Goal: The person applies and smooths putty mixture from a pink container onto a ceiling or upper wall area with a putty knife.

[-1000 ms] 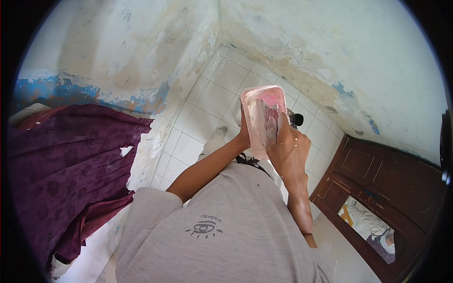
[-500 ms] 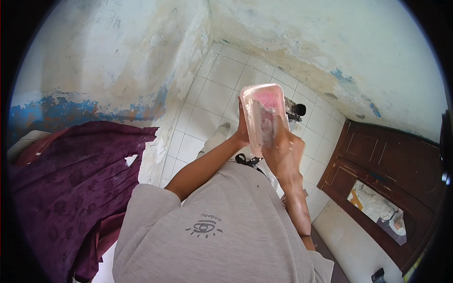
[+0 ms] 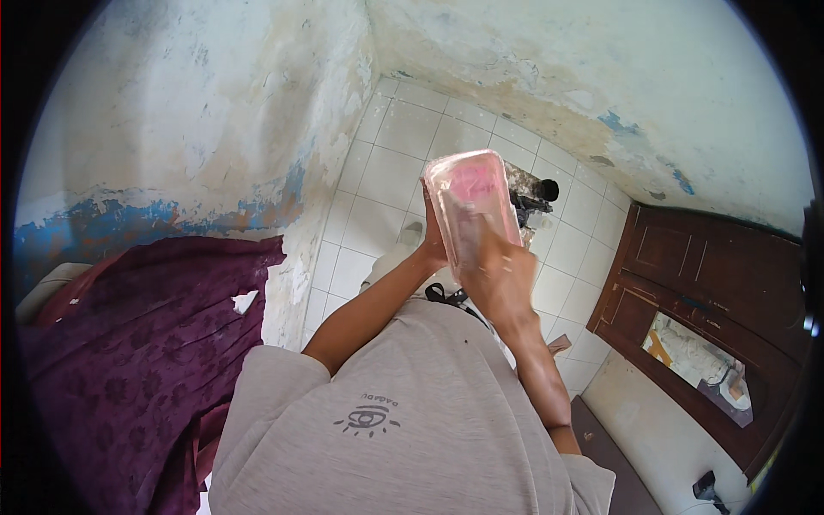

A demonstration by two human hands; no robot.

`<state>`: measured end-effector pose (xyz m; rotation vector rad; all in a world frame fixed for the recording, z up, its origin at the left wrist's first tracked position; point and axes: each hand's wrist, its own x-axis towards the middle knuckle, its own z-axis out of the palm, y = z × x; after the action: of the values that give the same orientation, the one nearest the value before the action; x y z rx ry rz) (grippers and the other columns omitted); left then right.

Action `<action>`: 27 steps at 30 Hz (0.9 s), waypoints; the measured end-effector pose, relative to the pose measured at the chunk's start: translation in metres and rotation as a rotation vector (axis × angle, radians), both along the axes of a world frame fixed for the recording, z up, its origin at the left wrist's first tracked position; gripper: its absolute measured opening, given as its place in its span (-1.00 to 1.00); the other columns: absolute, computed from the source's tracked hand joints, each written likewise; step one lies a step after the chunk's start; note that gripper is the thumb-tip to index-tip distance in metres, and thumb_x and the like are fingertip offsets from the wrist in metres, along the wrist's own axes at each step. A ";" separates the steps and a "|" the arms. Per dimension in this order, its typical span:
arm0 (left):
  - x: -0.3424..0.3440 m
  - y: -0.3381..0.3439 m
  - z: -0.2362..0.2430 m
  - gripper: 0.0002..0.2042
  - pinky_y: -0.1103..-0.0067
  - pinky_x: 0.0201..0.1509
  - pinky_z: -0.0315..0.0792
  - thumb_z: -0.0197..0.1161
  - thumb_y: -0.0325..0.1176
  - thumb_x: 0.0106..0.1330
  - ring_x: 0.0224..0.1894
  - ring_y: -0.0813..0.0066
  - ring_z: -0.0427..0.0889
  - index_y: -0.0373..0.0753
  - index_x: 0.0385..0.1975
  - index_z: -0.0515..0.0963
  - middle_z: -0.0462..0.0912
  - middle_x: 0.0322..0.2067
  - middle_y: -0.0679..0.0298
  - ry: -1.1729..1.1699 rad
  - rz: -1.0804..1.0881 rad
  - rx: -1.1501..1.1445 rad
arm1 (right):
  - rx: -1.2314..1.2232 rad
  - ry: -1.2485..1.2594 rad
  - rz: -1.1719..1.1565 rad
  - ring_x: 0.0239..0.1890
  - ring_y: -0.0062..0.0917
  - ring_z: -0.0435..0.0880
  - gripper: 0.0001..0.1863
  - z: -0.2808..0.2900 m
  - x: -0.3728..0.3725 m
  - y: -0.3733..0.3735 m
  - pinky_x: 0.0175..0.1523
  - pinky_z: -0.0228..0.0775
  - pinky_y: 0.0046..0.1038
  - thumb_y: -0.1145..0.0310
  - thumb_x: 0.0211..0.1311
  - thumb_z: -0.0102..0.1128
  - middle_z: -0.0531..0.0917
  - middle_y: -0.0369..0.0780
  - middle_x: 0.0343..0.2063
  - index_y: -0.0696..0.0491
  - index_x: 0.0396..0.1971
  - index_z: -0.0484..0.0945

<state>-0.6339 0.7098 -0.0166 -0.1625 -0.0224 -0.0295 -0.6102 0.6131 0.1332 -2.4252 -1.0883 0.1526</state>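
Observation:
A pink, see-through rectangular plastic tub (image 3: 500, 168) is held up in front of my chest, its open side facing me. My left hand (image 3: 434, 225) grips it along its left side, and most of those fingers are hidden behind it. Over the tub's lower part is my right hand (image 3: 499, 273), smeared by motion, with its fingers closed. A greyish blurred shape (image 3: 462, 225) shows inside the tub by the right fingers; I cannot tell whether it is a tool or stuff in the tub. Deeper pink shows at the tub's upper end.
Peeling walls (image 3: 549, 77) meet at a corner above white floor tiles (image 3: 403, 129). Dark objects (image 3: 541, 196) lie on the floor behind the tub. A purple cloth (image 3: 129, 360) hangs at left. At right are a brown wooden cabinet (image 3: 687, 275) and a black device (image 3: 709, 491).
The tub and both hands have shifted slightly left in the picture. My right hand has moved a little lower over the tub. The view has turned slightly.

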 end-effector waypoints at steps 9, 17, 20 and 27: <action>-0.013 0.002 -0.013 -0.27 0.25 0.39 0.28 -0.37 0.33 0.46 0.29 0.29 0.39 -0.08 0.42 0.14 0.33 0.29 0.20 0.074 0.146 0.474 | 0.083 0.003 0.054 -0.57 -0.12 0.66 -0.55 0.004 -0.002 0.014 -0.49 0.48 -0.26 0.49 -0.04 0.31 0.66 -0.06 -0.55 0.23 -0.06 0.50; -0.014 0.001 -0.016 -0.33 0.22 0.39 0.27 -0.33 0.24 0.50 0.32 0.21 0.35 -0.11 0.41 0.14 0.32 0.30 0.15 0.235 0.080 0.360 | 0.062 0.008 0.022 -0.54 -0.11 0.67 -0.58 -0.006 -0.002 0.009 -0.47 0.48 -0.21 0.49 -0.03 0.27 0.65 -0.02 -0.54 0.19 -0.08 0.51; -0.014 0.001 -0.015 -0.05 0.17 0.37 0.32 -0.38 0.61 0.18 0.28 0.20 0.41 -0.01 0.37 0.22 0.39 0.24 0.23 0.319 -0.006 0.358 | 0.025 0.028 -0.067 -0.54 -0.10 0.66 -0.51 -0.008 -0.003 0.008 -0.46 0.48 -0.22 0.51 -0.08 0.28 0.65 -0.01 -0.54 0.19 -0.04 0.49; -0.014 0.003 -0.006 -0.08 0.17 0.38 0.30 -0.38 0.57 0.24 0.27 0.17 0.41 -0.02 0.42 0.16 0.34 0.29 0.18 0.195 0.041 0.363 | 0.000 0.059 -0.084 -0.53 -0.11 0.67 -0.47 0.001 -0.010 0.011 -0.43 0.50 -0.24 0.51 -0.07 0.28 0.65 -0.01 -0.55 0.26 0.00 0.48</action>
<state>-0.6482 0.7126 -0.0225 0.1982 0.1740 0.0234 -0.6199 0.6241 0.1337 -2.4459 -0.9590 0.1951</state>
